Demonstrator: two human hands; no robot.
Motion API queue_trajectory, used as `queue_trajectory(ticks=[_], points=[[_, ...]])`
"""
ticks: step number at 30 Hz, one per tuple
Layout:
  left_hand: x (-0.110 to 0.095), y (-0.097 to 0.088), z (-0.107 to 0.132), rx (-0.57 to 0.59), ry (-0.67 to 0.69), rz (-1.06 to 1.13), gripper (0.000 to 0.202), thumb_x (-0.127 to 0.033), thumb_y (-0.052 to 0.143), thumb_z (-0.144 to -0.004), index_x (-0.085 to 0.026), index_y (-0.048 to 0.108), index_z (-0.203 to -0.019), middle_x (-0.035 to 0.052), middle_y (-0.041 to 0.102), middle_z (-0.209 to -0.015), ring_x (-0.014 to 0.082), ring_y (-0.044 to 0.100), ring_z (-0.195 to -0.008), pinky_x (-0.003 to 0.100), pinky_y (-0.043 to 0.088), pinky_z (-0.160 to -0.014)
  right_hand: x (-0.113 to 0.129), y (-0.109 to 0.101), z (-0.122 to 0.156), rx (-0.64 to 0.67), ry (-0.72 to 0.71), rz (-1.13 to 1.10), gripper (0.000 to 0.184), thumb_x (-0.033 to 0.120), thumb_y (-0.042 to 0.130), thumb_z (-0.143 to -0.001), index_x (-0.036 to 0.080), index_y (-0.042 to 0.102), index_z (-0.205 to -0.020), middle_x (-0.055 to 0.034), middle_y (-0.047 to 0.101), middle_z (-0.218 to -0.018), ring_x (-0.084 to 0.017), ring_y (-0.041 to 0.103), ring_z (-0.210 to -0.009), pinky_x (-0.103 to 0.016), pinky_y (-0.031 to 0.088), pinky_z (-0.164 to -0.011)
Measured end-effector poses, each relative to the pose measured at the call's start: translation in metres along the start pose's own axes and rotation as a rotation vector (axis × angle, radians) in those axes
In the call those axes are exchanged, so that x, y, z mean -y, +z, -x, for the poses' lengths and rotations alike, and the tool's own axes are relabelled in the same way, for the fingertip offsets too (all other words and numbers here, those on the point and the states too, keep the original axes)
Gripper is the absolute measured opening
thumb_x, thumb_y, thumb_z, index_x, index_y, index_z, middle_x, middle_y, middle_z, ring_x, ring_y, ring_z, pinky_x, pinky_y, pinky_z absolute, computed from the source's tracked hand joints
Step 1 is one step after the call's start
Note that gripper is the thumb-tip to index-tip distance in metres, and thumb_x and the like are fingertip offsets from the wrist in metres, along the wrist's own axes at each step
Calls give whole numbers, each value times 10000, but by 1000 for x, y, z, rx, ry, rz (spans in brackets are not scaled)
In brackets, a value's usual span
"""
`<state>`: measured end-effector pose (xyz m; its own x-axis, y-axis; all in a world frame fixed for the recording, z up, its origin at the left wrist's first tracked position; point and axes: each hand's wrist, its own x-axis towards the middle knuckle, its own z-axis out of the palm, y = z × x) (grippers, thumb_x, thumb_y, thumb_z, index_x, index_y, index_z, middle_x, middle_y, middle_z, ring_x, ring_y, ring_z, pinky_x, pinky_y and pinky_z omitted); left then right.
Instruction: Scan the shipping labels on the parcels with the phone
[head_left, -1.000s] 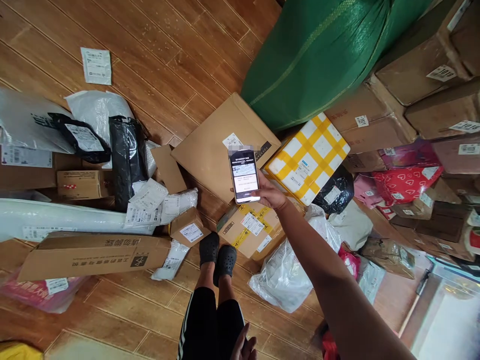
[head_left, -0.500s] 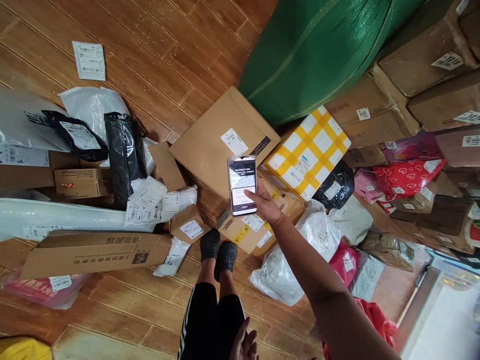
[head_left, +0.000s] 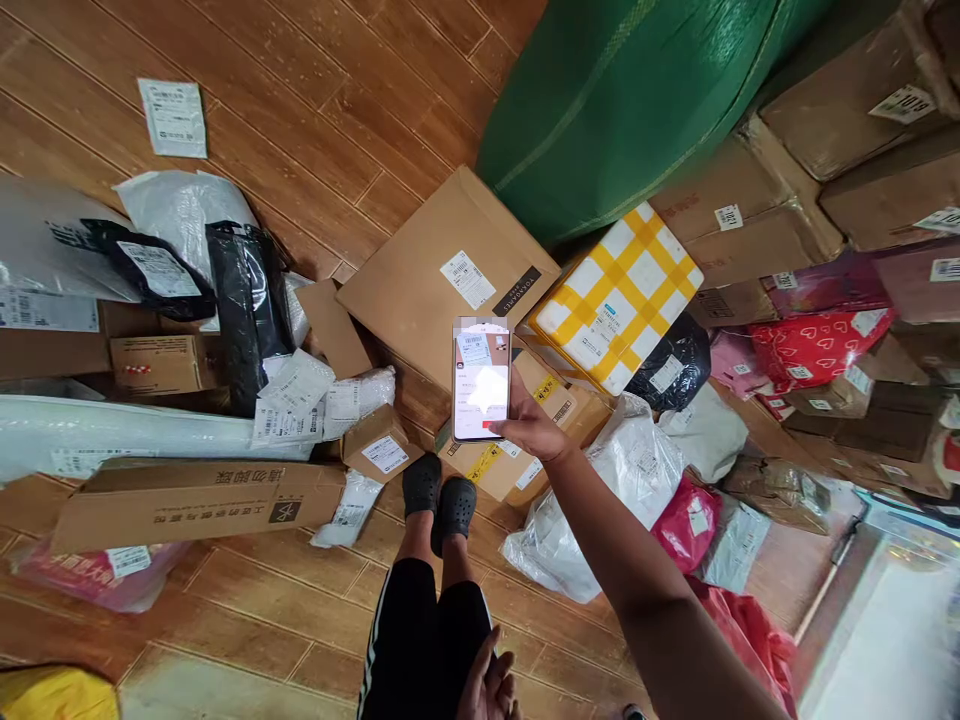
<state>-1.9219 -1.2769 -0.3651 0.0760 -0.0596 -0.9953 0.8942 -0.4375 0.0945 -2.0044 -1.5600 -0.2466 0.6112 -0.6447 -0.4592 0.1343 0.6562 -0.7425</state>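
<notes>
My right hand (head_left: 534,415) reaches in from the lower right, wrapped round a smartphone (head_left: 480,385) with its thumb on the lower part of the lit screen. The screen shows a label picture at its top and a bright white area below. Beneath the phone lie a large flat cardboard box (head_left: 420,270) with a white label and a smaller box (head_left: 487,485) with yellow tape. My left hand (head_left: 489,685) hangs low at the bottom edge near my leg, fingers loosely curled and apart, holding nothing visible.
Around my feet (head_left: 439,500) lie a long carton (head_left: 195,505), a small box (head_left: 381,450) and a white plastic bag (head_left: 600,500). A white foam box with yellow tape (head_left: 619,300) stands beside a big green sack (head_left: 630,110). Stacked cartons (head_left: 847,110) line the right.
The phone's screen has switched from a dark page with a pop-up to a brighter page with a label picture. My right thumb has moved down the screen.
</notes>
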Motion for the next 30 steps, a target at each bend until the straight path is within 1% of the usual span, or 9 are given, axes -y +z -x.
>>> queue_trajectory(ticks=[5,10,16,22,24,26,28,29,30], points=[[12,-4,-12,-57,-14,38,409,-237,559,-866,-383,653,-1236,22,674,-1201,349,618,-1185,417,596,-606,-7,2,6,-7,6,17,955,236,816,-642,306,337,-1465,-39,553,-1418,-233,577,-1187,-342,515,-924],[11,-8,-16,-89,-24,85,389,-206,435,-907,-362,700,-1146,15,686,-1122,350,636,-1151,363,533,-525,-32,10,14,-40,-21,-7,924,246,808,-672,306,335,-1464,-31,605,-1345,-196,618,-1067,-328,518,-909],[-15,8,-35,-75,-36,132,384,-187,384,-922,-306,706,-1095,29,691,-1060,346,660,-1078,347,508,-510,-69,29,37,-52,19,-109,879,240,805,-688,326,355,-1438,-25,620,-1279,-205,632,-1029,-354,535,-880],[-47,29,-51,-80,-100,156,350,-257,347,-977,-291,681,-1071,38,685,-986,302,673,-1012,318,509,-531,-75,47,49,-61,23,-101,862,248,782,-716,301,327,-1447,-51,614,-1286,-231,639,-1047,-389,540,-900],[-46,30,-42,-77,-152,162,277,-314,427,-975,-259,650,-1130,52,683,-1011,253,669,-980,337,560,-607,-73,53,51,-54,29,-100,887,253,777,-721,307,291,-1461,-56,613,-1292,-243,646,-1058,-418,540,-910],[-35,25,-20,-77,-229,163,312,-389,516,-945,-218,612,-1188,79,668,-1076,204,650,-957,358,588,-701,-71,59,54,-54,35,-91,899,255,783,-717,310,281,-1461,-60,608,-1306,-260,636,-1107,-452,527,-946],[-14,13,16,-80,-332,159,360,-451,543,-921,-227,602,-1198,95,652,-1128,193,627,-963,372,587,-753,-69,65,57,-60,47,-70,895,267,792,-712,301,292,-1454,-68,611,-1308,-278,605,-1179,-482,505,-988],[-1,6,38,-79,-387,156,388,-448,554,-915,-188,591,-1200,97,654,-1114,211,621,-970,414,585,-748,-68,67,59,-59,52,-66,896,275,797,-709,295,294,-1451,-72,614,-1307,-284,591,-1205,-491,496,-1002],[13,-3,62,-79,-452,151,306,-420,534,-934,-217,620,-1148,76,674,-1084,229,629,-996,396,571,-769,-68,70,61,-50,56,-72,900,283,800,-709,292,290,-1451,-75,613,-1311,-287,586,-1217,-495,493,-1007]])
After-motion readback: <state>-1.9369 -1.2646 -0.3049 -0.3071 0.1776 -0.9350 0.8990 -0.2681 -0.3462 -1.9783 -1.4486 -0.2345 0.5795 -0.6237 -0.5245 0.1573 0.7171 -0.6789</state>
